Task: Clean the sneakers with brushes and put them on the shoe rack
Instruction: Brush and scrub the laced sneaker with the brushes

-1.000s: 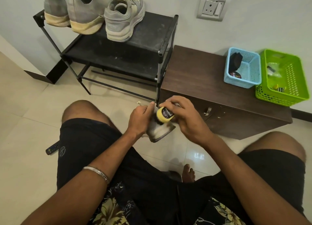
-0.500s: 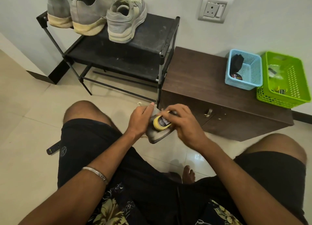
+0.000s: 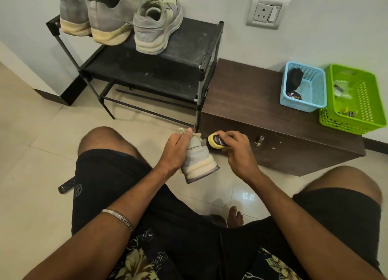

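A pale grey sneaker (image 3: 198,161) is held in the air above the tiled floor (image 3: 31,164), between the knees of a seated person, heel and cream sole turned toward the camera. It is gripped by the left hand (image 3: 178,148), fingers curled round its left side and thumb up by the collar and laces. Just right of the shoe, apart from it, a yellow-headed brush (image 3: 216,141) with a black label is pinched in the curled fingers of the right hand (image 3: 238,151).

Black shoe rack (image 3: 189,54) against the wall: three grey sneakers (image 3: 156,25) are lined along the back left of the top shelf, heels outward. A dark wooden cabinet (image 3: 247,103) stands touching the rack's right side. At the cabinet's back right corner a blue basket (image 3: 312,90) holding a dark object sits beside a green basket (image 3: 361,105). A black remote (image 3: 66,185) lies on the floor by the left thigh.
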